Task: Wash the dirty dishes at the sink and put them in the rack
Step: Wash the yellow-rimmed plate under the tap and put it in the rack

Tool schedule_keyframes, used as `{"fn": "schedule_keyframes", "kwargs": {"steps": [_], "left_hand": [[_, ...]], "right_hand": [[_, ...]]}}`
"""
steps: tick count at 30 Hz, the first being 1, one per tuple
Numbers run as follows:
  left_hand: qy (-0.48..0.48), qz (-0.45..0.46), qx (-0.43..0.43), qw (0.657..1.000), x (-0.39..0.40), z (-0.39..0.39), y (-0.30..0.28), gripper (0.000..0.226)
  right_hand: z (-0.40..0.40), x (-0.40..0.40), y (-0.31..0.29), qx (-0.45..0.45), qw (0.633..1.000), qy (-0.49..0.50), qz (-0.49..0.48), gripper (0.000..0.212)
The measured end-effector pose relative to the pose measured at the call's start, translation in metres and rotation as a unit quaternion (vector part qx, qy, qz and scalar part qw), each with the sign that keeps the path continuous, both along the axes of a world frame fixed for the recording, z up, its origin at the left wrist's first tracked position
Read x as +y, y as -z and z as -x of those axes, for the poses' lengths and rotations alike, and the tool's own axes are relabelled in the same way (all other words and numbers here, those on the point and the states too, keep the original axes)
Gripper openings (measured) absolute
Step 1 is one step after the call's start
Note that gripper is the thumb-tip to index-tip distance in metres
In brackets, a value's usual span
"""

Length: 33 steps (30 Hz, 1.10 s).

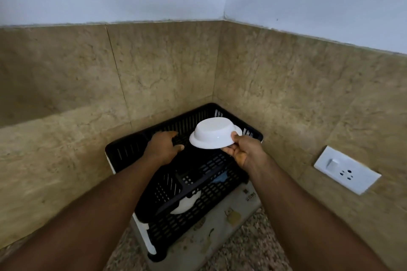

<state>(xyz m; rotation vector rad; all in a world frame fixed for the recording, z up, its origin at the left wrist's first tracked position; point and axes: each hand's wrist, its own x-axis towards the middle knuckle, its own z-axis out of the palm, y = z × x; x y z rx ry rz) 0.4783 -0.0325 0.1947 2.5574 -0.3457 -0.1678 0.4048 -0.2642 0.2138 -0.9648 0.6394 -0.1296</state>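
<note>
Risk first: shallow white ceramic bowl (213,136) is held upside down over the black slotted plastic dish rack (246,133), pinched only at its rim by the right hand (242,153), thumb on top, fingers under. That rim looks glossy, maybe wet, so the grip could slip and the bowl drop and chip. Left hand (164,147) rests on the rack's far-left rim, fingers curled over the edge, apparently steadying it; if it lets go the rack may shift on the speckled stone desk (259,255). Rack contents: upper basket looks bare under the bowl; a white round dish (186,204) shows partly below the near section, plus something blue (221,179), unclear what. Sink not in view.
</note>
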Motion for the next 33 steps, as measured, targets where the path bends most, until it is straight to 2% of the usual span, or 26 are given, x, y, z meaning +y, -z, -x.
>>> {"fn": "schedule_keyframes", "kwargs": {"steps": [5, 9, 14, 21, 29, 33], "left_hand": [[0.030, -0.017, 0.020, 0.999, -0.004, -0.024, 0.012, 0.061], [0.032, -0.046, 0.030, 0.998, -0.004, -0.042, 0.022, 0.070], [0.032, -0.062, 0.030, 0.997, -0.007, -0.050, 0.029, 0.069], [0.032, -0.060, 0.041, 0.997, -0.007, -0.053, 0.032, 0.069], [0.020, -0.054, 0.003, 0.998, -0.007, -0.042, 0.028, 0.066], [0.012, -0.033, -0.016, 0.999, -0.003, -0.026, 0.023, 0.057]], "right_hand": [[-0.059, -0.003, 0.004, -0.004, 0.999, 0.019, 0.041, 0.040], [-0.090, -0.001, 0.012, 0.011, 0.998, 0.021, 0.062, 0.037], [-0.118, -0.003, 0.022, 0.028, 0.995, 0.026, 0.091, 0.033], [-0.110, -0.005, 0.031, 0.078, 0.988, 0.040, 0.127, 0.017], [-0.097, -0.003, 0.031, 0.074, 0.989, 0.053, 0.113, 0.027], [-0.077, -0.003, 0.030, 0.061, 0.991, 0.050, 0.112, 0.029]]}}
